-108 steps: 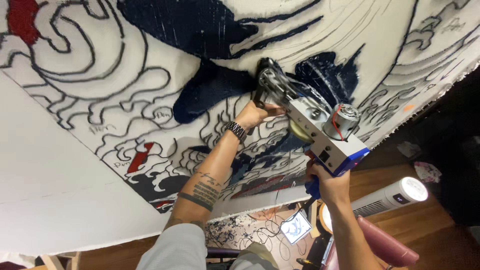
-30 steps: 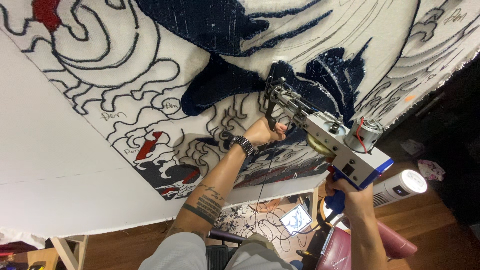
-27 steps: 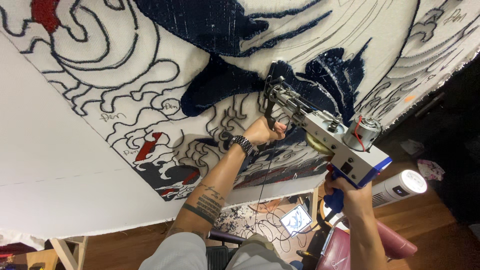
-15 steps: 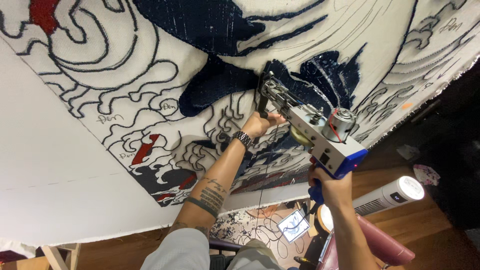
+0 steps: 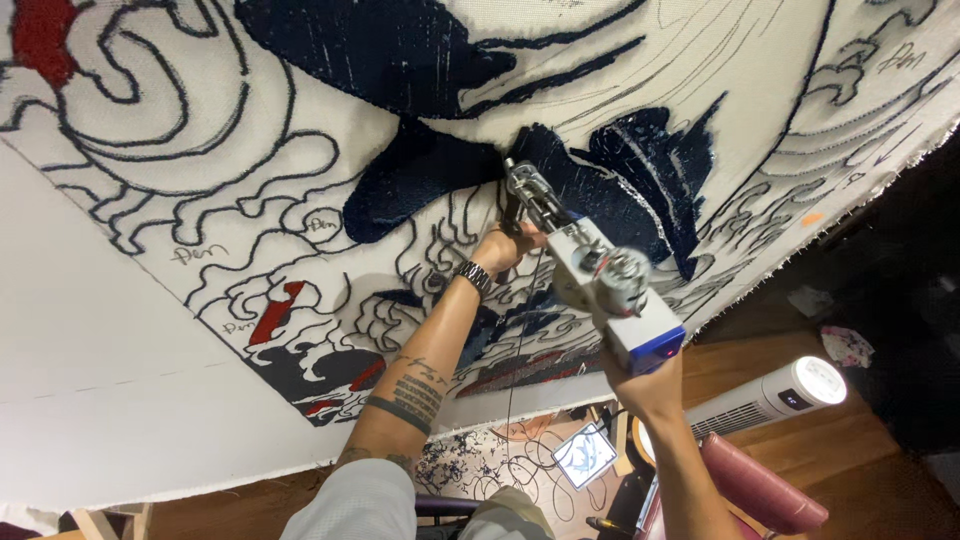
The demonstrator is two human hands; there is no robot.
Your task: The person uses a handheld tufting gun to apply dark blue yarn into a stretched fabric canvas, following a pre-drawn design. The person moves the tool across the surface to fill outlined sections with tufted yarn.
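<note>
We see even, warm indoor light on the stretched cloth, with soft shadows. The tufting gun at centre right is motion-blurred. The right edge falls dark, and wide-lens bending warps the frame's edges.

A person presses a tufting gun against a large stretched cloth drawn over with swirling black outlines. The left hand grips the gun's front handle near the needle; the right hand holds its rear grip from below. The nose meets a dark navy tufted patch. Red tufted areas lie to the left. Near right, on the wooden floor, lies a white tower fan, with a lit tablet beside it.
</note>
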